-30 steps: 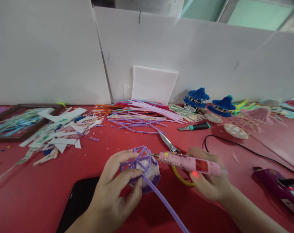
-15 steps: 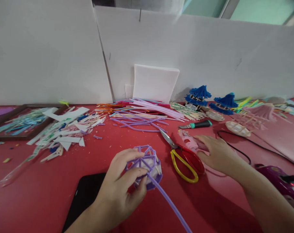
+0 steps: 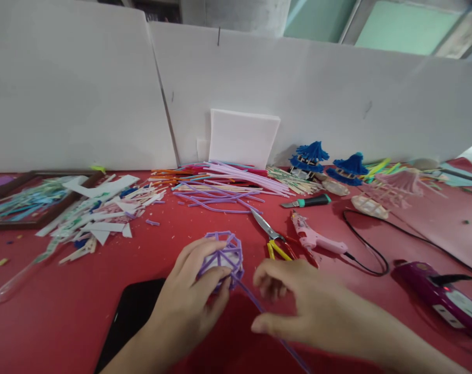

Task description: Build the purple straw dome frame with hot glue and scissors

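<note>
My left hand (image 3: 199, 291) is closed on a small round frame of purple strips (image 3: 226, 255) with a white inside. A long purple strip (image 3: 249, 295) runs from the frame's near side down to the right, its end at the frame under my left fingertips. Over that strip hovers my right hand (image 3: 294, 301), thumb and fingers apart, with nothing visible between them. Just beyond it lie scissors (image 3: 277, 247) with red and yellow handles, partly covered by the hand. A pink glue gun (image 3: 314, 240) rests on its side to their right.
A black phone (image 3: 132, 317) lies left of my left arm. Strip piles (image 3: 228, 187), paper scraps (image 3: 107, 218) and a utility knife (image 3: 308, 201) sit farther back. Blue-roofed models (image 3: 310, 158) stand at the back right; a corded purple power strip (image 3: 441, 296) lies right.
My right hand has left the glue gun and moved left and nearer, over the long purple strip. The glue gun now lies uncovered. My left hand still holds the purple frame.
</note>
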The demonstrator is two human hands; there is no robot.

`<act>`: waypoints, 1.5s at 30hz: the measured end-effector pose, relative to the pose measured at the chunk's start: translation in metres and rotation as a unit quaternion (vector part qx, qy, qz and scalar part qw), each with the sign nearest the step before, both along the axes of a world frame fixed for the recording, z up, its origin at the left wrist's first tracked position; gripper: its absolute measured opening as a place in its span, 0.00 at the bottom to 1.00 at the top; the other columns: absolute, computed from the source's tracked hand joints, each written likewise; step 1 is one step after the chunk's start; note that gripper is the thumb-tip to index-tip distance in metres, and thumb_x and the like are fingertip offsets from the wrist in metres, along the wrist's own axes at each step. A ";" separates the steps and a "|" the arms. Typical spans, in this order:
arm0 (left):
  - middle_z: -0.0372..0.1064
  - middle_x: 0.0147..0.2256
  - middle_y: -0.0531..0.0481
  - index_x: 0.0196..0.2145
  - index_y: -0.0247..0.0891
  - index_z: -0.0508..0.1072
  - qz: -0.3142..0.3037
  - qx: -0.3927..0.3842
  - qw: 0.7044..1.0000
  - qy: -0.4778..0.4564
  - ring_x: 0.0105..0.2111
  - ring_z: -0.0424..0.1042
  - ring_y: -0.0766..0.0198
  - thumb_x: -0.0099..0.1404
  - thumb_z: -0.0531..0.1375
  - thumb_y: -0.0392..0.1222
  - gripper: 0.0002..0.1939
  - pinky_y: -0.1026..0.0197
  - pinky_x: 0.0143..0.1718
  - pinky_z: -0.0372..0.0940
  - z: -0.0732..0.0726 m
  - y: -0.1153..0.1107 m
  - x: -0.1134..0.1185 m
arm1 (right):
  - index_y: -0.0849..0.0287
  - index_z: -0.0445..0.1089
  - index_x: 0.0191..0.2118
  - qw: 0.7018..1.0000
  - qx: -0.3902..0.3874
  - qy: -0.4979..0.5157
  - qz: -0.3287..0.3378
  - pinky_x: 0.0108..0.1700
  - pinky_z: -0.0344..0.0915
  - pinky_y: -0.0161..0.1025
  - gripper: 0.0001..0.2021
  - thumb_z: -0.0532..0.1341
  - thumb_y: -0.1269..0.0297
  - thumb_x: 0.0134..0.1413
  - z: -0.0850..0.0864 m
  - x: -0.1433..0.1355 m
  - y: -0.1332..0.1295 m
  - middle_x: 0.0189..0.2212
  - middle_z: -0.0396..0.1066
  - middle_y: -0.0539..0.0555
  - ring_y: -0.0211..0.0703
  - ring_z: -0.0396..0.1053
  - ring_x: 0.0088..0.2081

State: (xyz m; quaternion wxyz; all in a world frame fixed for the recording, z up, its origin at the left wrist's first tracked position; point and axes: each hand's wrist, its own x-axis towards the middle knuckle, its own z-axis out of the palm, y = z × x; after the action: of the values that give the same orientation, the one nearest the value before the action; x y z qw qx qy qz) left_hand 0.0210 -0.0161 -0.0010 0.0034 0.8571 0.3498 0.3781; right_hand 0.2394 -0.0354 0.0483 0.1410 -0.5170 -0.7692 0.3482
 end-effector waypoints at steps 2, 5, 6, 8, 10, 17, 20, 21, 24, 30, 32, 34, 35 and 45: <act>0.65 0.49 0.41 0.36 0.36 0.72 0.007 0.001 1.000 0.004 0.51 0.65 0.54 0.63 0.57 0.30 0.06 0.51 0.53 0.64 0.000 0.001 0.000 | 0.56 0.70 0.35 1.000 -0.023 0.003 0.014 0.32 0.60 0.32 0.05 0.65 0.66 0.51 -0.006 -0.011 -0.003 0.30 0.73 0.49 0.38 0.69 0.31; 0.66 0.48 0.42 0.35 0.37 0.73 0.007 -0.007 1.000 0.008 0.50 0.65 0.55 0.63 0.57 0.31 0.06 0.52 0.51 0.65 0.000 0.000 -0.001 | 0.58 0.69 0.32 1.000 -0.006 0.011 0.024 0.31 0.57 0.31 0.04 0.59 0.72 0.57 -0.019 -0.010 0.002 0.28 0.72 0.48 0.36 0.66 0.29; 0.66 0.48 0.42 0.35 0.37 0.73 0.005 -0.013 1.000 0.009 0.49 0.66 0.56 0.63 0.57 0.32 0.06 0.52 0.51 0.65 -0.001 0.000 -0.001 | 0.58 0.69 0.32 1.000 0.011 0.016 0.022 0.32 0.57 0.32 0.05 0.58 0.73 0.58 -0.023 -0.008 0.004 0.29 0.72 0.48 0.36 0.66 0.29; 0.66 0.48 0.43 0.35 0.38 0.73 0.006 -0.025 1.000 0.010 0.49 0.66 0.56 0.63 0.56 0.32 0.06 0.52 0.50 0.65 -0.002 0.000 0.000 | 0.58 0.68 0.32 0.998 0.046 0.026 0.015 0.34 0.58 0.32 0.08 0.56 0.76 0.59 -0.028 -0.004 0.007 0.30 0.71 0.49 0.36 0.66 0.31; 0.66 0.48 0.43 0.35 0.38 0.73 0.007 -0.031 0.999 0.006 0.48 0.67 0.55 0.63 0.56 0.32 0.07 0.51 0.50 0.66 -0.002 0.000 0.000 | 0.58 0.68 0.32 0.996 0.082 0.034 0.009 0.36 0.59 0.33 0.09 0.55 0.77 0.59 -0.029 -0.003 0.010 0.31 0.71 0.49 0.37 0.66 0.33; 0.66 0.47 0.43 0.35 0.39 0.74 0.001 -0.035 0.999 0.002 0.48 0.67 0.55 0.63 0.56 0.32 0.08 0.50 0.49 0.66 -0.001 0.000 0.000 | 0.57 0.69 0.33 0.986 0.150 0.069 -0.006 0.37 0.62 0.35 0.06 0.57 0.73 0.59 -0.033 0.001 0.012 0.31 0.70 0.51 0.38 0.67 0.34; 0.66 0.47 0.44 0.35 0.39 0.74 -0.002 -0.039 0.999 -0.002 0.48 0.66 0.55 0.62 0.56 0.32 0.08 0.50 0.49 0.66 -0.001 0.001 0.000 | 0.57 0.69 0.32 0.983 0.168 0.071 -0.013 0.36 0.63 0.36 0.06 0.58 0.72 0.58 -0.034 0.002 0.013 0.31 0.71 0.51 0.39 0.68 0.34; 0.66 0.48 0.44 0.35 0.40 0.74 -0.006 -0.040 0.999 -0.003 0.48 0.66 0.55 0.62 0.56 0.31 0.08 0.50 0.49 0.66 -0.001 0.000 0.000 | 0.57 0.70 0.32 0.982 0.172 0.071 -0.018 0.36 0.63 0.36 0.06 0.58 0.72 0.58 -0.034 0.002 0.014 0.30 0.71 0.51 0.39 0.68 0.33; 0.65 0.48 0.45 0.35 0.40 0.74 -0.018 -0.048 0.999 -0.005 0.50 0.65 0.55 0.62 0.56 0.30 0.09 0.51 0.51 0.65 -0.002 0.000 0.000 | 0.57 0.70 0.31 0.982 0.173 0.072 -0.030 0.35 0.63 0.34 0.05 0.59 0.72 0.57 -0.034 0.002 0.016 0.29 0.71 0.50 0.38 0.68 0.32; 0.65 0.49 0.45 0.35 0.40 0.74 -0.024 -0.056 0.998 -0.002 0.50 0.64 0.55 0.62 0.56 0.30 0.09 0.50 0.52 0.64 -0.001 -0.001 0.002 | 0.57 0.71 0.31 0.984 0.160 0.074 -0.035 0.36 0.63 0.34 0.05 0.61 0.72 0.57 -0.033 0.001 0.019 0.30 0.72 0.49 0.37 0.69 0.33; 0.65 0.49 0.44 0.36 0.40 0.74 -0.027 -0.055 0.998 -0.004 0.50 0.64 0.55 0.62 0.56 0.30 0.09 0.50 0.51 0.64 -0.001 -0.001 0.002 | 0.57 0.71 0.32 0.984 0.160 0.073 -0.034 0.36 0.63 0.33 0.05 0.60 0.72 0.57 -0.033 0.002 0.020 0.30 0.72 0.49 0.37 0.69 0.33; 0.65 0.48 0.45 0.36 0.40 0.74 -0.031 -0.058 0.998 -0.007 0.50 0.64 0.56 0.61 0.56 0.30 0.09 0.50 0.52 0.64 -0.002 -0.001 0.002 | 0.57 0.72 0.32 0.984 0.160 0.073 -0.034 0.36 0.63 0.33 0.05 0.60 0.72 0.57 -0.033 0.002 0.020 0.30 0.72 0.49 0.36 0.69 0.33; 0.65 0.49 0.45 0.36 0.40 0.73 -0.033 -0.059 0.998 -0.009 0.50 0.64 0.56 0.61 0.56 0.29 0.09 0.50 0.52 0.64 -0.002 -0.001 0.001 | 0.57 0.72 0.32 0.984 0.160 0.073 -0.035 0.36 0.63 0.33 0.05 0.60 0.72 0.57 -0.033 0.002 0.020 0.30 0.72 0.49 0.36 0.69 0.33; 0.67 0.47 0.45 0.36 0.41 0.74 -0.053 -0.056 0.997 -0.019 0.49 0.66 0.56 0.59 0.56 0.29 0.11 0.51 0.51 0.65 0.002 0.000 0.001 | 0.55 0.73 0.41 0.982 0.154 0.088 -0.064 0.35 0.68 0.33 0.08 0.62 0.71 0.55 -0.036 0.003 0.022 0.36 0.75 0.52 0.39 0.73 0.36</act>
State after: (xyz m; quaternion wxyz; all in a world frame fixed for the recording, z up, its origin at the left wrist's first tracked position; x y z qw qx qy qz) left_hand 0.0218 -0.0158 0.0006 0.0785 0.8653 0.3249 0.3736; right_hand 0.2429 -0.0136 0.0122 0.3079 -0.5042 -0.7638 0.2600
